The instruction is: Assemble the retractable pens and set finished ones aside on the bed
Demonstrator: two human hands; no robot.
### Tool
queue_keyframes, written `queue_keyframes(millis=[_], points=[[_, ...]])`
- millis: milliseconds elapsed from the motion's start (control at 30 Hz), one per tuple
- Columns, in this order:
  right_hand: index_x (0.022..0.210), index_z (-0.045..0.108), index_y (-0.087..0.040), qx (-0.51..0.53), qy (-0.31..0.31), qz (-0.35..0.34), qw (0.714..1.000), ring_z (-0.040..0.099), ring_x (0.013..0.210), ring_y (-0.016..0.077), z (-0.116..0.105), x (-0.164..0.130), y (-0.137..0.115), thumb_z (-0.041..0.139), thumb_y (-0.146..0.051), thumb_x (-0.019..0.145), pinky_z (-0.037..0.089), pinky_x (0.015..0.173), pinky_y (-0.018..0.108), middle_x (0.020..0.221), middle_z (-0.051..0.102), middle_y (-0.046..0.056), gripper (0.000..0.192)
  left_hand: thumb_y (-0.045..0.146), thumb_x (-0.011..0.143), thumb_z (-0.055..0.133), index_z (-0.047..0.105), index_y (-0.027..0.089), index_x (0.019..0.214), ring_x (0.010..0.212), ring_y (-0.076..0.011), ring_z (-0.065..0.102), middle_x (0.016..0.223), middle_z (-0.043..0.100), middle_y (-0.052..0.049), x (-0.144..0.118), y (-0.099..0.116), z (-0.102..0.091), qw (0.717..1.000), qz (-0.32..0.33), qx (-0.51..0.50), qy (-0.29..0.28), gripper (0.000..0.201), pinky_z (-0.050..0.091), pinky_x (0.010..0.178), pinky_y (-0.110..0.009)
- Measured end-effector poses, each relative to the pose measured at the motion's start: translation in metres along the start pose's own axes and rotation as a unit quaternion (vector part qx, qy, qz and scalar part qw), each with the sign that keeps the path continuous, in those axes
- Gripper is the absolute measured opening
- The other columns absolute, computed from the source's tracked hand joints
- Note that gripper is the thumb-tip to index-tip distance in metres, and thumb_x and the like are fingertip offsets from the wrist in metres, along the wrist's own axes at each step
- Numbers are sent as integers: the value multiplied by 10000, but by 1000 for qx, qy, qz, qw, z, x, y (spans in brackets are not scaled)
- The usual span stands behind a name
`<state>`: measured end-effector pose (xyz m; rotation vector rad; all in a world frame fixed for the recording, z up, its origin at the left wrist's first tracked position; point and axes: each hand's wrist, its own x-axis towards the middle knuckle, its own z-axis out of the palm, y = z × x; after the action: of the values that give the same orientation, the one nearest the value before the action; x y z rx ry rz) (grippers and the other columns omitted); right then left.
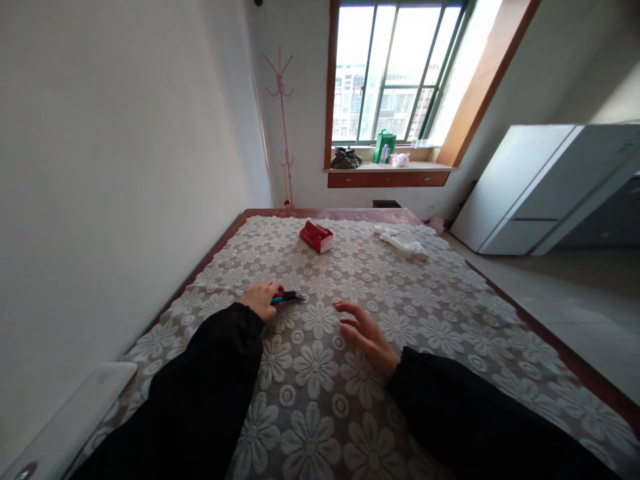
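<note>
My left hand [261, 299] is closed around a small bunch of pens [289, 297]. Their tips point right and stick out past my fingers; one barrel is blue and others are dark. The pens are at or just above the flowered tablecloth [316, 367]; I cannot tell whether they touch it. To the right of them, my right hand [365, 332] is held over the cloth with its fingers apart and curved, holding nothing. Black sleeves cover both arms.
A red tissue pack [317, 237] lies toward the table's far end. Right of it is a crumpled white plastic bag [404, 243]. A white device [75, 417] sits at the near left by the wall. A white fridge [520, 180] stands beyond the table's right side.
</note>
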<state>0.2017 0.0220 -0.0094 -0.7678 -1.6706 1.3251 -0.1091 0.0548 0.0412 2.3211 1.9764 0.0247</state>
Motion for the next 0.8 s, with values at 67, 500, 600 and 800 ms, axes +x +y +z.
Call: queue_keyframes(millis=[67,500,600,800], points=[[1248,610,-336,-4,0,-1,1000,473,1416,260,0,0,0,631,-488,942,467,1114,464,1455,553,58,342,144,729,595,630,255,1154,1092,-286,658,1175,684,-82,-1,0,-2,1000,4,-1,-7,441,500,927,-409],[1165,655,-318,-16,-5,-4,1000,516,1367,263,0,0,0,641,-495,927,520,1043,426,1400,575,69,298,323,732,694,627,224,1162,1083,-270,681,1168,711,-79,-3,-7,-10,995,70,-61,-29,446,512,926,-343],[1168,653,-315,-15,-6,-2,1000,522,1361,263,0,1,0,643,-498,925,521,1042,425,1399,575,71,304,325,737,705,638,248,1220,1135,-278,670,1221,702,-74,-1,-9,-7,993,93,-68,-28,493,505,976,-348],[1147,653,-305,-10,-8,6,1000,540,1335,259,1,1,-4,651,-498,919,522,1031,418,1382,577,75,299,188,774,642,629,307,1345,1209,-278,647,1324,664,-68,0,-14,-8,992,101,-57,-52,584,489,1036,-369]])
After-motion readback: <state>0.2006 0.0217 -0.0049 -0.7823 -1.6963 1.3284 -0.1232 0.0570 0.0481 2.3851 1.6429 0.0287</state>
